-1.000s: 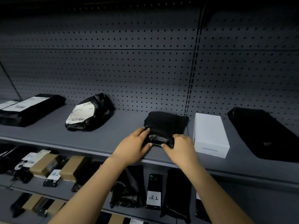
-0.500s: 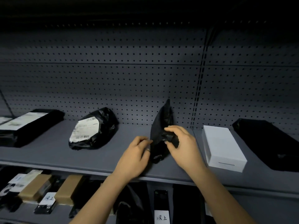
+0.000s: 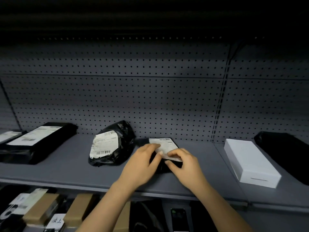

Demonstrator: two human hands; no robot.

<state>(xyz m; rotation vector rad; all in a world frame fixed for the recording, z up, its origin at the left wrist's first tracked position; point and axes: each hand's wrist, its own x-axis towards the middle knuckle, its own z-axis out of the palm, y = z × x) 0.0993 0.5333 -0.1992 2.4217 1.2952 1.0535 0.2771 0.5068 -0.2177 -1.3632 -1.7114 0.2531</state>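
A small black parcel (image 3: 167,144) lies flat on the grey shelf (image 3: 66,168), its white shipping label facing up. My left hand (image 3: 142,164) rests over the parcel's left side, fingers reaching onto the label. My right hand (image 3: 184,166) holds the parcel's near right corner, thumb under the edge and fingers curled on top. The near half of the parcel is hidden behind both hands.
A crumpled black bag with a label (image 3: 110,144) lies just left of the parcel. A long black labelled parcel (image 3: 36,141) sits further left. A white box (image 3: 250,163) and a black flat bag (image 3: 287,153) lie to the right. Pegboard backs the shelf; lower shelves hold several boxes.
The parcel stood on edge half a second ago; now it lies flat, flipped so the label faces up. Both hands followed it down onto the shelf.
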